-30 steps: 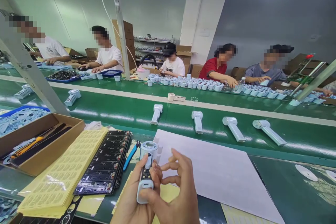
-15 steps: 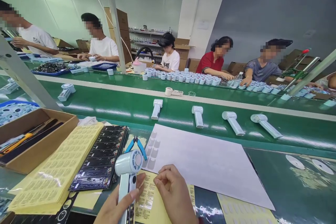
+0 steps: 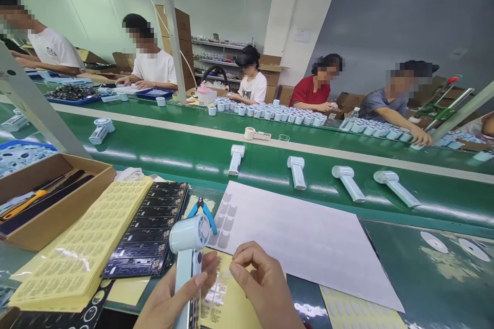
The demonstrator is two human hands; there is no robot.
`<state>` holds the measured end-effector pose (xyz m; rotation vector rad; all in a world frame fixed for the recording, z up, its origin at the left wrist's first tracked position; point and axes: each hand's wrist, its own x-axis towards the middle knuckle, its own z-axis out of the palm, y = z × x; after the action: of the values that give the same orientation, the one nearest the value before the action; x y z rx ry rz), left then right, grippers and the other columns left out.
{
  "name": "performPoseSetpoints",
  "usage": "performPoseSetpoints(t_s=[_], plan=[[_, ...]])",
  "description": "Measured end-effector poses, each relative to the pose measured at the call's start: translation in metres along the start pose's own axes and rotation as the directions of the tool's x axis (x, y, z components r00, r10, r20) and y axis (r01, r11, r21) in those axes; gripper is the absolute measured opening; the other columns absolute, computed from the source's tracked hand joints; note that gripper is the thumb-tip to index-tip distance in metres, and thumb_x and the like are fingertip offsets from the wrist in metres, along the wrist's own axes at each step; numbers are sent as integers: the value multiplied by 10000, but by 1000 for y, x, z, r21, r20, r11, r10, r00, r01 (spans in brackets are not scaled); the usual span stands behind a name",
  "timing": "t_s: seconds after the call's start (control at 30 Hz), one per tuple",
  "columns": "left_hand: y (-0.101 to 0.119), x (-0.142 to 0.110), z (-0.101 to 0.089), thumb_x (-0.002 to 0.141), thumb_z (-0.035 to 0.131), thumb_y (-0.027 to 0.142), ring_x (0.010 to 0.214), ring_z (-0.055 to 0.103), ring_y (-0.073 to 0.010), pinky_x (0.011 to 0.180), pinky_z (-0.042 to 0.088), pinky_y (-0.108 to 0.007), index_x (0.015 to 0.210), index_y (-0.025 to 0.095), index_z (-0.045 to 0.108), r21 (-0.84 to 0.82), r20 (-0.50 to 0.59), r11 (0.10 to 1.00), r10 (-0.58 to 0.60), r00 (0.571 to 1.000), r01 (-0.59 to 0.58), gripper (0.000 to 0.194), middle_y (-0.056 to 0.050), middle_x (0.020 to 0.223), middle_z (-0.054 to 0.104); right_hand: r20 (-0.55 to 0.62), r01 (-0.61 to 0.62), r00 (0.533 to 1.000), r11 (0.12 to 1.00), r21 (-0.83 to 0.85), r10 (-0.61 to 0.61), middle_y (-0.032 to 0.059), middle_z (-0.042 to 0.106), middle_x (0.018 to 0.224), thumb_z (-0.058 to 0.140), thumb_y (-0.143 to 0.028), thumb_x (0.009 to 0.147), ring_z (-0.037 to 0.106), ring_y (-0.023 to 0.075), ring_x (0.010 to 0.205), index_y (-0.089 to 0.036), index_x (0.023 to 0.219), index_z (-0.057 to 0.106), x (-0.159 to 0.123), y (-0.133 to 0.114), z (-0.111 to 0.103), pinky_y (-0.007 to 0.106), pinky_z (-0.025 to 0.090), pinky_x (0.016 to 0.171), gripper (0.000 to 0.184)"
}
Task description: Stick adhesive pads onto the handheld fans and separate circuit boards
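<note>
My left hand (image 3: 165, 295) is wrapped round the handle of a light-blue handheld fan (image 3: 189, 234), its round head upward. To its right, my right hand (image 3: 266, 288) is closed in a pinch, thumb against fingers. Whatever lies between those fingertips is too small to make out. Beneath both hands lies a yellow sheet of printed labels (image 3: 224, 313). Blue-handled nippers (image 3: 208, 216) rest just behind the fan head. A large white sheet (image 3: 304, 236) with grey stickers (image 3: 224, 223) along its left edge lies beyond my right hand.
On my left are a stack of yellow sticker sheets (image 3: 77, 236), black panels (image 3: 144, 231) and a cardboard box (image 3: 57, 221) of tools. Several fans (image 3: 297, 172) lie on the green conveyor belt (image 3: 162, 157). Across it, co-workers sit behind rows of small blue cups (image 3: 270, 113).
My right hand has shifted slightly, still pinched. My left hand keeps its hold on the fan. The belt's fans appear a little further right. The far-right co-worker's hand has moved right.
</note>
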<state>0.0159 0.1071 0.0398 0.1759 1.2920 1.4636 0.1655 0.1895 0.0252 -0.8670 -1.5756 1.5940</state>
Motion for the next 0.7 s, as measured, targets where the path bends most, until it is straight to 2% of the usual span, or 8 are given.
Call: performPoseSetpoints(t_s=[0.07, 0.13, 0.23, 0.3, 0.53, 0.7], plan=[[8, -1, 7, 548, 915, 418, 1065, 698, -351, 936, 553, -403, 943, 242, 794, 30, 43, 999, 18, 999, -20, 449, -84, 970, 792, 57, 2, 998, 998, 60, -5, 23, 573, 867, 702, -368, 828, 527, 153, 738, -206, 762, 629, -1, -14, 5, 232, 329, 524, 189], [15, -1, 13, 635, 859, 446, 1047, 701, -350, 884, 568, -400, 1021, 233, 775, 48, 66, 998, 47, 997, -50, 449, -88, 984, 787, 126, -7, 992, 997, 71, -2, 26, 572, 902, 708, -313, 800, 559, 155, 770, -208, 749, 624, 0, -28, 11, 227, 345, 529, 144], [23, 3, 22, 755, 738, 555, 1177, 638, -337, 965, 534, -405, 1164, 230, 728, -26, 53, 999, 35, 998, -34, 522, -91, 1141, 757, 187, -36, 982, 999, -27, 40, 21, 562, 955, 683, -191, 758, 590, 137, 768, -204, 718, 620, 5, -45, 18, 219, 388, 554, 76], [27, 7, 27, 792, 679, 598, 1258, 584, -329, 1020, 504, -415, 1231, 240, 696, -88, 57, 996, 19, 998, -14, 567, -90, 1228, 726, 185, -37, 981, 993, -108, 57, 11, 551, 959, 668, -131, 742, 584, 121, 745, -201, 700, 608, 9, -53, 21, 216, 416, 582, 102], [32, 12, 34, 790, 675, 608, 1344, 507, -323, 1070, 466, -405, 1266, 252, 673, -102, 30, 994, 26, 999, -23, 593, -86, 1302, 689, 172, -46, 981, 970, -241, 89, -12, 545, 928, 658, -28, 749, 574, 114, 745, -197, 669, 583, 17, -65, 22, 221, 432, 618, 202], [26, 21, 28, 754, 698, 626, 1295, 547, -364, 996, 519, -442, 1266, 260, 673, -83, -6, 996, 15, 1000, -15, 630, -97, 1252, 708, 166, -24, 984, 966, -256, 68, -17, 539, 922, 641, -29, 776, 576, 115, 733, -202, 681, 583, 19, -60, 24, 230, 440, 629, 205]])
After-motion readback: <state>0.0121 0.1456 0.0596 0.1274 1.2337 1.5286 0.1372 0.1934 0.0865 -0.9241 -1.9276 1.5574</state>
